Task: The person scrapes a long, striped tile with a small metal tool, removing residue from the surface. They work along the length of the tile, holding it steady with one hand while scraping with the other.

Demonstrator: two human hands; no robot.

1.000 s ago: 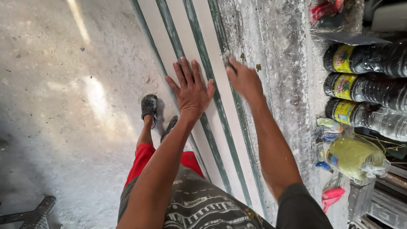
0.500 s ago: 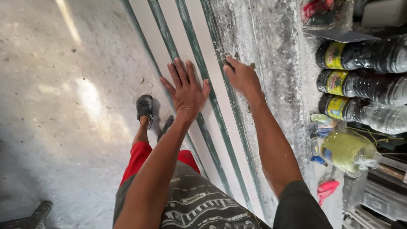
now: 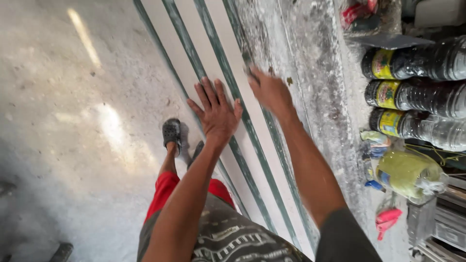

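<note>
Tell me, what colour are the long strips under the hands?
White strips with dark green edges between them, seen in the head view.

Panels (image 3: 213,63), upper centre: smooth, matt white strips with worn green edging; material cannot be told. Bench (image 3: 315,73) to their right: rough, grey, caked in white dust. Floor (image 3: 73,121), left: concrete, speckled, with a dull sheen. Bottles (image 3: 427,92), right edge: clear glossy plastic, paper-like yellow labels. Shorts (image 3: 167,194), lower centre: red cloth. Shoe (image 3: 171,132): matt dark rubber or plastic.
</note>
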